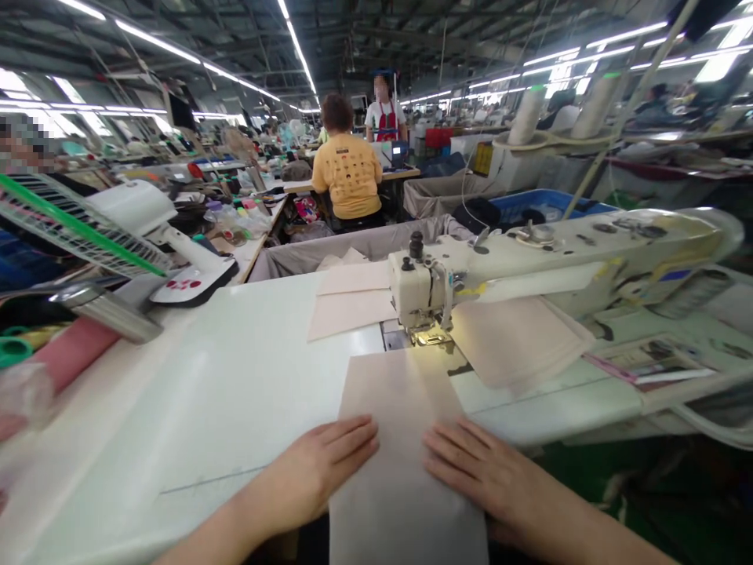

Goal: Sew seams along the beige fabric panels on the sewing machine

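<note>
A long beige panel of fabric or soft sheet (400, 471) lies in front of me, its far edge just short of the sewing machine's lit presser foot (431, 337). On the panel's left side rest the fingers of my left hand (335, 463), stretched out and lying flat. My right hand (471, 463) lies across the right edge with its fingers extended; its thumb is hidden. The panel's near end drops past the table's front edge. Behind the needle area, left of the machine head (415, 290), are more beige pieces (353, 302). A beige stack (518, 341) lies under the machine arm.
A white fan (194, 275) and a metal flask (106, 310) stand at the left. A small tray of tools (659, 361) sits at the right. Beyond the table (235, 377) hangs a grey cloth bin (365, 235). Thread cones (526, 114) stand behind the machine; a person in yellow (347, 173) sits ahead.
</note>
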`<state>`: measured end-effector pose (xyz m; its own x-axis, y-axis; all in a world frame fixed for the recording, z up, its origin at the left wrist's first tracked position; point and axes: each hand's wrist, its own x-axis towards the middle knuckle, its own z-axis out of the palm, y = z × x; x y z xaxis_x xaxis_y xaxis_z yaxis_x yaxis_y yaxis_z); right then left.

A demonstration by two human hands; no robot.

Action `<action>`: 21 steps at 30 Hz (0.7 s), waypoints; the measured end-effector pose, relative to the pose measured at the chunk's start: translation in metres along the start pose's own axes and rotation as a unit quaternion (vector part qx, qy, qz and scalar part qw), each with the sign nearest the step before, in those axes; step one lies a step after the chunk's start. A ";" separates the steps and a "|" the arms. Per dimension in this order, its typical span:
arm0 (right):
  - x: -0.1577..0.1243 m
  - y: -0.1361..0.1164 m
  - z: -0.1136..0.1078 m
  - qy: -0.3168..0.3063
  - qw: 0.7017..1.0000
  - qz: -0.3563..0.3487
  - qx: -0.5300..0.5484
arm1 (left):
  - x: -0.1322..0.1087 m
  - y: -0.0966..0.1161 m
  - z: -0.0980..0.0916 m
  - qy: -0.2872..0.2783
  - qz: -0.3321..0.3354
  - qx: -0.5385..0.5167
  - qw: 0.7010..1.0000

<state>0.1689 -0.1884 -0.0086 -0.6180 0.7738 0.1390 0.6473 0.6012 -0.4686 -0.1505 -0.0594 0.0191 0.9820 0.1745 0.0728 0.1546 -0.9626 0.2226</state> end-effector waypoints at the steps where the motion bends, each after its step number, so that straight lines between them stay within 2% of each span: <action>1: 0.001 0.001 0.001 0.000 1.000 0.006 0.010 | -0.001 -0.001 -0.002 -0.001 -0.012 -0.032 0.999; 3: 0.008 0.005 -0.001 0.012 0.997 0.026 0.070 | 0.003 -0.004 -0.006 0.009 -0.051 -0.128 0.990; 4: 0.014 0.008 -0.003 0.031 0.991 0.052 0.118 | 0.007 -0.005 -0.007 0.024 -0.091 -0.187 0.978; 5: 0.021 0.011 -0.005 0.058 0.979 0.093 0.169 | 0.011 -0.006 -0.008 0.045 -0.147 -0.246 0.957; 7: 0.037 0.019 -0.006 0.138 0.933 0.204 0.262 | 0.022 -0.009 -0.008 0.092 -0.278 -0.334 0.896; 9: 0.053 0.028 0.001 0.231 0.871 0.295 0.316 | 0.032 -0.013 -0.005 0.124 -0.383 -0.358 0.843; 10: 0.060 0.032 0.006 0.267 0.847 0.318 0.331 | 0.037 -0.015 -0.002 0.132 -0.413 -0.350 0.830; 13: 0.072 0.039 0.023 0.341 0.806 0.352 0.332 | 0.046 -0.019 0.008 0.156 -0.453 -0.289 0.829; 16: 0.073 0.040 0.030 0.357 0.809 0.356 0.303 | 0.048 -0.017 0.015 0.181 -0.460 -0.236 0.836; 21: 0.073 0.040 0.022 0.307 0.863 0.342 0.208 | 0.043 -0.010 0.016 0.198 -0.464 -0.212 0.837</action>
<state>0.1398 -0.1121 -0.0359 0.2812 0.9562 0.0815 0.4720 -0.0638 -0.8793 -0.1077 -0.0458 0.0046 0.3340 0.9423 -0.0251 0.6957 -0.2284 0.6810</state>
